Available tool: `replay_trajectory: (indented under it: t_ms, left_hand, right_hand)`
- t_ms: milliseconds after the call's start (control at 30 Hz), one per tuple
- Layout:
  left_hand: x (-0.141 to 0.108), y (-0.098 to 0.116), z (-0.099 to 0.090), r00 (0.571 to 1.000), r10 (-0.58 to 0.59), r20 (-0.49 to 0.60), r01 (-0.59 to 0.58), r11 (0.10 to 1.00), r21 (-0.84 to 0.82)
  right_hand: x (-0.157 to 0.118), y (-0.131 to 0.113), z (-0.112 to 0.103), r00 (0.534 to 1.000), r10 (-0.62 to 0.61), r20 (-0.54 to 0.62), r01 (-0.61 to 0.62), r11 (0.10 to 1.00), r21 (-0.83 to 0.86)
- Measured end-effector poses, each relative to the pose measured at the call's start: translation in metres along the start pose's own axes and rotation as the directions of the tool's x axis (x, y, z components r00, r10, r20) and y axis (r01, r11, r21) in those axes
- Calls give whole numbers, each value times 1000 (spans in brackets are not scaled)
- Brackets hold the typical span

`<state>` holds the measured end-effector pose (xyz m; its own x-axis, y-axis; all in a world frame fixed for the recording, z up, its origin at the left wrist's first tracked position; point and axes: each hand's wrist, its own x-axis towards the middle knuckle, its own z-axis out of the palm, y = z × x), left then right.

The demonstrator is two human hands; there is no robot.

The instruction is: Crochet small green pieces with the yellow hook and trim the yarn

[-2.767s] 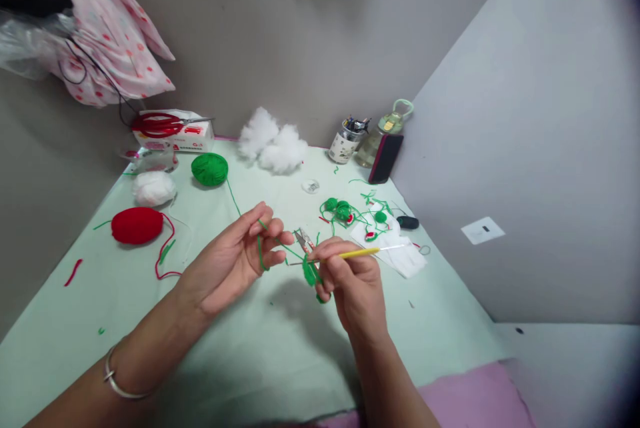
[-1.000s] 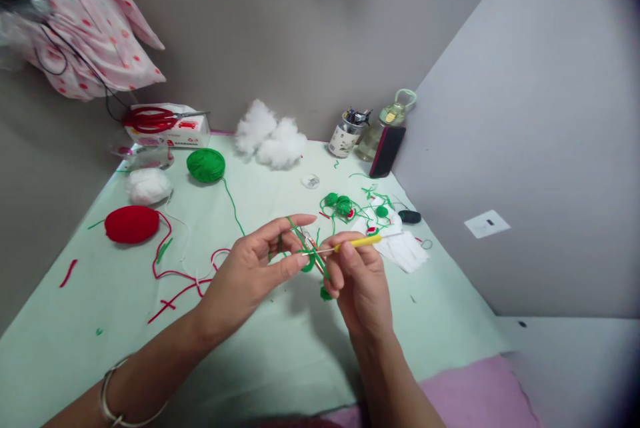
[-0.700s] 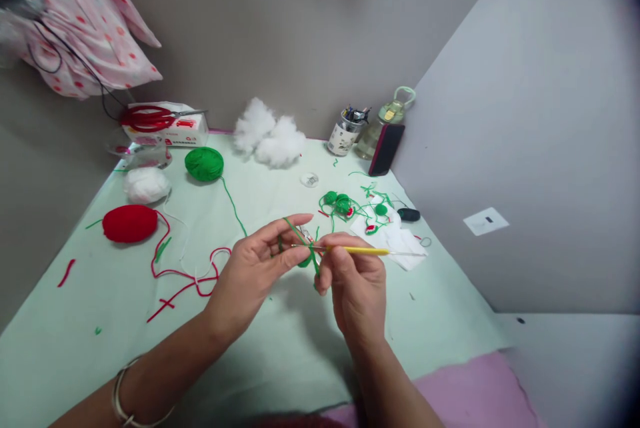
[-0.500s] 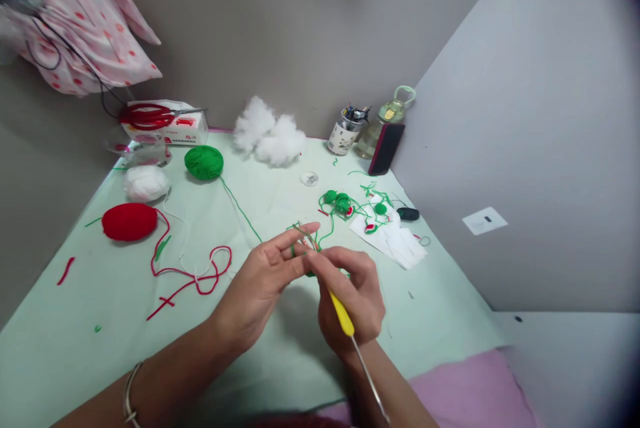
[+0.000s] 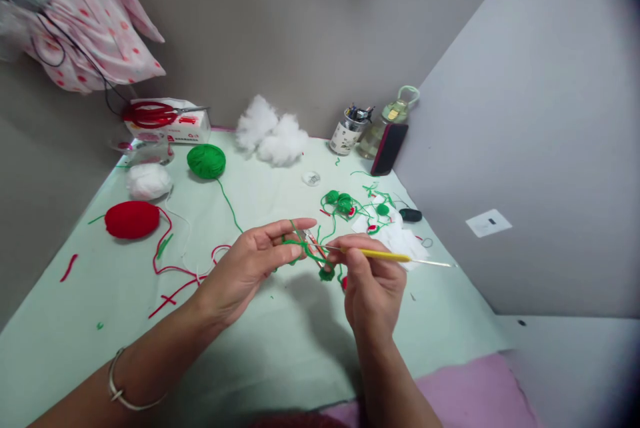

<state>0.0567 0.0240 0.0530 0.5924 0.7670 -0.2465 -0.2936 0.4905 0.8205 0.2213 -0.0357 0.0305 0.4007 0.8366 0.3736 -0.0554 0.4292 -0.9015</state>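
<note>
My right hand (image 5: 375,275) grips a crochet hook (image 5: 385,255) by its yellow handle, the thin metal shaft pointing left into green yarn. My left hand (image 5: 265,251) pinches the green yarn (image 5: 303,245) between thumb and fingers, with a strand running over the raised index finger. Below the hook hangs a small green crocheted piece (image 5: 327,274), just left of my right hand. A bit of red crochet shows beside my right fingers, mostly hidden. The strand leads back toward the green yarn ball (image 5: 207,161).
At left lie a red yarn ball (image 5: 132,220) and a white yarn ball (image 5: 149,181). Red scissors (image 5: 153,115) rest on a box. Behind are white stuffing (image 5: 273,135), a pen cup (image 5: 346,133), a bottle (image 5: 395,115) and a phone (image 5: 390,149). Small green crocheted balls (image 5: 344,203) lie right of centre.
My right hand has moved right and turned the hook from steeply slanted to nearly level. My hands are farther apart, and the green piece now shows between them. The view shifted slightly.
</note>
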Motion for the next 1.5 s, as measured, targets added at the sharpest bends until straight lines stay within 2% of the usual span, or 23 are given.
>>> replay_trajectory:
  t_ms: [167, 267, 467, 633, 767, 933, 1200, 1333, 1500]
  left_hand:
    - [-2, -1, 0, 999, 34, -5, -34, 998, 54]
    - [-3, -4, 3, 998, 56, 7, -57, 996, 72]
    - [-4, -8, 7, 997, 81, 9, -81, 993, 90]
    - [-4, -8, 7, 994, 99, -49, -96, 994, 58]
    - [-4, -9, 11, 997, 73, -32, -73, 997, 16]
    - [-5, -13, 17, 998, 54, 43, -56, 997, 48]
    - [-5, -6, 8, 991, 130, 24, -131, 948, 290]
    - [-4, -3, 7, 994, 105, 17, -106, 969, 221]
    - [-4, -11, 7, 985, 168, -43, -159, 975, 155]
  right_hand:
    - [7, -2, -1, 970, 243, 28, -244, 948, 206]
    - [6, -1, 3, 955, 287, 70, -295, 923, 248]
    - [5, 0, 8, 963, 259, 80, -271, 926, 265]
    - [5, 0, 10, 968, 243, 60, -250, 938, 238]
    - [0, 1, 10, 990, 131, 47, -137, 974, 178]
    - [2, 2, 4, 995, 17, -93, -12, 999, 48]
    - [3, 1, 4, 992, 113, -53, -109, 991, 72]
    - [4, -1, 9, 991, 131, -8, -128, 978, 164]
    - [3, 0, 10, 987, 160, 5, -159, 976, 150]
